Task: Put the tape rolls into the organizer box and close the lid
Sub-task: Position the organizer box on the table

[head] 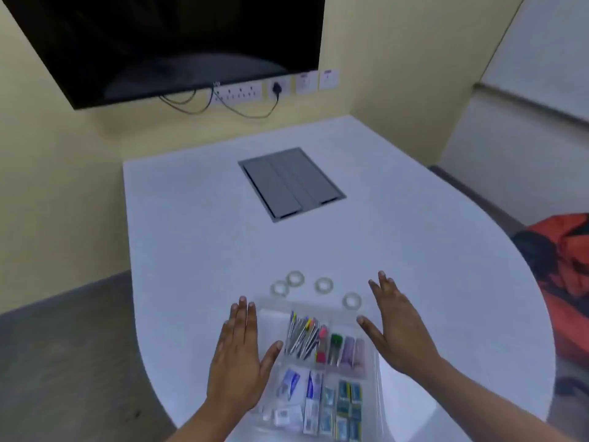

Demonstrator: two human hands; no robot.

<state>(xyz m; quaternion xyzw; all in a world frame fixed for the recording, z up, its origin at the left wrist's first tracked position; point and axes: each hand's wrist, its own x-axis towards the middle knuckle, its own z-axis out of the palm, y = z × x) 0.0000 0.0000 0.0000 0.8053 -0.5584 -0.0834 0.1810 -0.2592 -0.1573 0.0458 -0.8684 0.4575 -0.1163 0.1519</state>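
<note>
Tape rolls [324, 284], four of them, lie flat on the white surface [191, 234] just above the clear organizer box [371, 373] in the lower middle of the frame. Both hands are spread flat and empty, left hand [237, 355] at the box's left edge, right hand [400, 323] at its right. I'd guess the right goes first, since the rightmost roll [352, 300] sits just up-left of its fingers.
</note>
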